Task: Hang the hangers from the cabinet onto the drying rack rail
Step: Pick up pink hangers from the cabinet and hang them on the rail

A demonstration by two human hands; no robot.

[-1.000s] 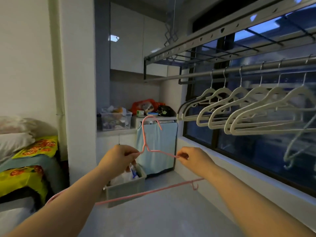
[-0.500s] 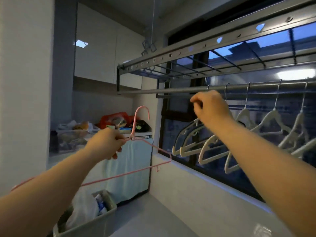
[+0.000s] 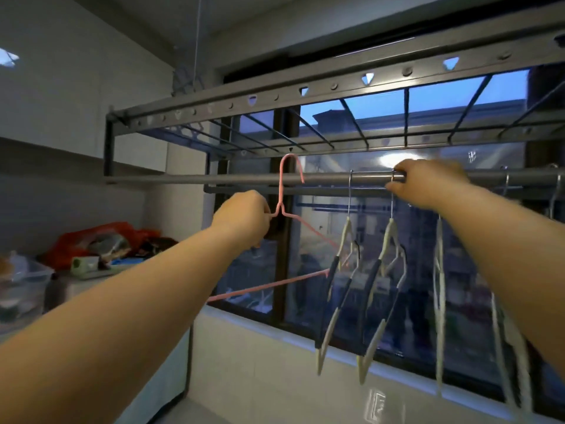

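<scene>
The danger sits in the grip itself. The left hand (image 3: 244, 218) pinches the pink hanger (image 3: 280, 194) only at the neck, where the hook meets the two shoulders, with the fingers curled tight around the thin wire. From such a small hold the long body can swing or twist. I judge that the hook may then turn sideways and miss the rail (image 3: 183, 179), or slip out and fall.

The hook's arch is above the rail, with a gap under it, so it does not hang yet. Its tip points down in front of the rail. I cannot tell whether the rail is already inside the hook or behind it.

The pink hanger's lower bar reaches to the right and comes close to the nearest of the white hangers (image 3: 388, 240). If it is lowered like this, I think the two may tangle.

The right hand (image 3: 428, 185) is at the rail with bent fingers, at the metal hook of a white hanger. The blur hides whether it pinches this hook or the rail. A push there could slide the white hangers toward the pink one.
</scene>
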